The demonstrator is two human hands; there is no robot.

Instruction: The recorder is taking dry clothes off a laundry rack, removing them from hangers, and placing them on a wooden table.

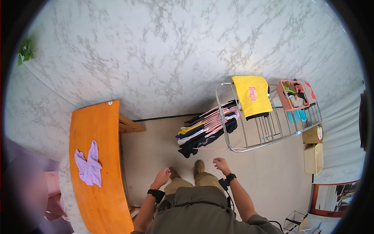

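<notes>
My left hand (161, 178) hangs in front of my body with its fingers curled in, and nothing shows in it. Further right, my right hand (221, 165) is raised with loosely bent fingers, partly apart and bare. Neither touches anything. Ahead of the right hand stands a metal drying rack (243, 136). At its left end hangs a row of clothes (208, 126) on pink hangers, in black, white, yellow, blue and pink. A yellow garment (253, 95) with pink lettering lies over the rack's top. On the orange wooden table (105, 206) to my left lies a crumpled lilac garment (89, 165).
A pink basket (286, 101) of small clothes sits on the rack, with a blue basin (297, 116) below. Two beige bins (313, 159) stand at the right wall. A framed picture (335, 198) and a wire stand (295, 221) are at lower right. A marbled wall (156, 58) bounds the far side.
</notes>
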